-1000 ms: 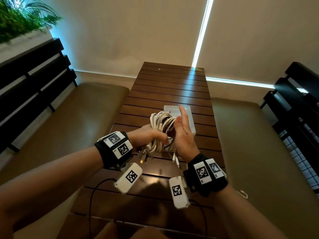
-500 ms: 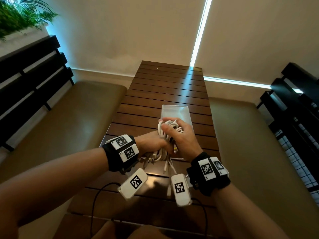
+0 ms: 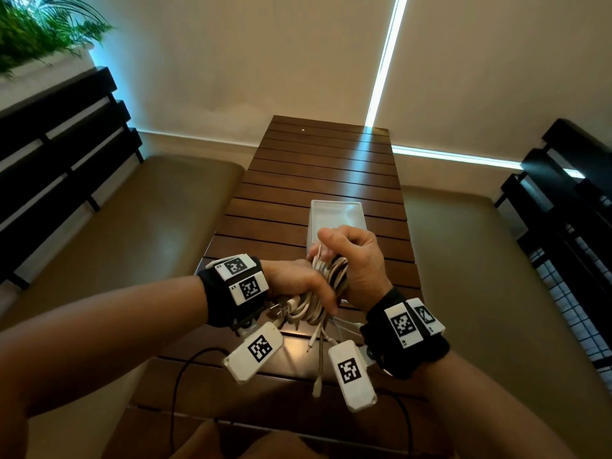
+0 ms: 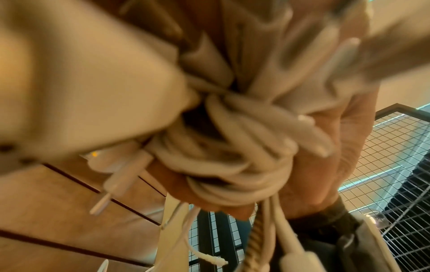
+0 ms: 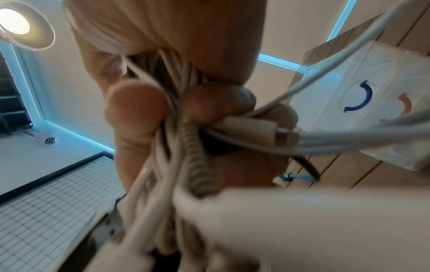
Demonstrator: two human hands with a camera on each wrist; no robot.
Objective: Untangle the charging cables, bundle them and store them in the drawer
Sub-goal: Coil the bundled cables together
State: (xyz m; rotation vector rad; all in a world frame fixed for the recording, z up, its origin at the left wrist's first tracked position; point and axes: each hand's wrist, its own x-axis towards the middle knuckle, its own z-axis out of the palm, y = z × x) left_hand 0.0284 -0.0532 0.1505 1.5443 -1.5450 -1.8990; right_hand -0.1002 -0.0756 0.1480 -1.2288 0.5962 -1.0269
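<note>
1. A dark brown slatted wooden worktop [image 3: 318, 180] ran away from the viewer toward a beige wall [image 3: 231, 61].
2. Olive-brown padded bench seats [image 3: 149, 226] lay along both its sides.
3. A green leafy plant [image 3: 36, 31] stood at the upper left.
4. Black slatted backrests [image 3: 56, 134] flanked the seats.

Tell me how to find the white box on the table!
Look at the long, dark slatted wooden table running away between two cushioned benches. Partway along it, just beyond the person's right hand, which grips a cable bundle together with the left hand, sits the white box. It is the only pale, open-topped rectangle resting on the slats.
</note>
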